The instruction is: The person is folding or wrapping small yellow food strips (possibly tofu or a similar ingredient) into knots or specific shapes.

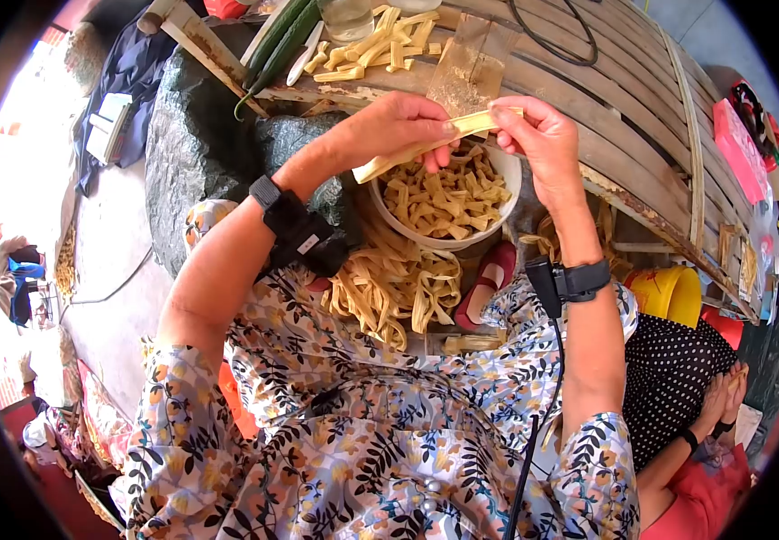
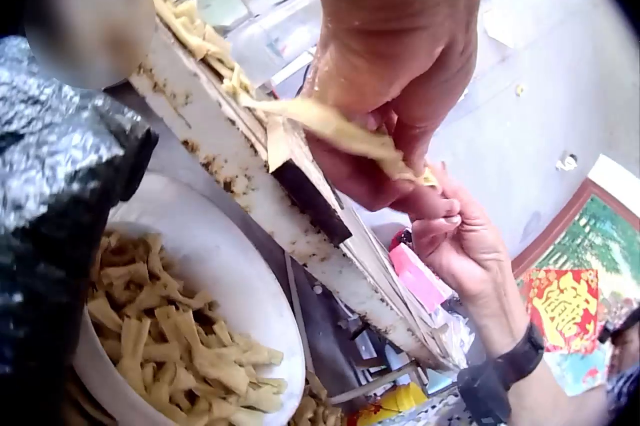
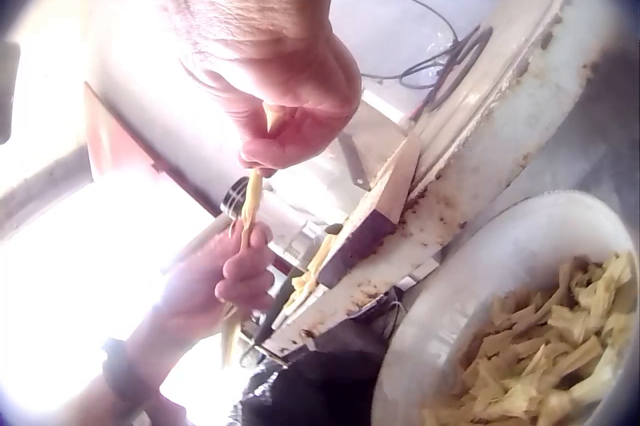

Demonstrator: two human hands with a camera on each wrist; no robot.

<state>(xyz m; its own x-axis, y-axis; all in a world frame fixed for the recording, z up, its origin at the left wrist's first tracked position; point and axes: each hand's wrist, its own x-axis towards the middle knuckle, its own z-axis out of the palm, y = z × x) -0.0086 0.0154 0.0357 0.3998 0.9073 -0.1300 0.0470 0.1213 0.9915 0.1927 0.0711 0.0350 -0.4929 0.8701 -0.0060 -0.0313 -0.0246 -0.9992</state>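
A pale yellow, ribbon-like strip (image 1: pixel 472 123) is stretched between both hands above a white bucket (image 1: pixel 451 243). My left hand (image 1: pixel 398 129) pinches it between thumb and fingers, with a loose end trailing past the palm toward the left. Thumb and fingertips of my right hand (image 1: pixel 544 151) pinch the other end. In the left wrist view, the two hands hold the strip (image 2: pixel 335 131) close together. Short, knotted-looking yellow pieces (image 1: pixel 443 191) fill much of the bucket. Long loose strips (image 1: pixel 389 290) lie in a heap just below it.
A slatted wooden table (image 1: pixel 628 139) stands ahead, bearing a wooden board (image 1: pixel 471 67), more yellow strips (image 1: pixel 380 47), cucumbers (image 1: pixel 283 45) and a glass jar (image 1: pixel 346 18). Dark plastic sheeting (image 1: pixel 196 130) is at left. A yellow bucket (image 1: pixel 669 295) and another person's hands (image 1: pixel 723 396) are at right.
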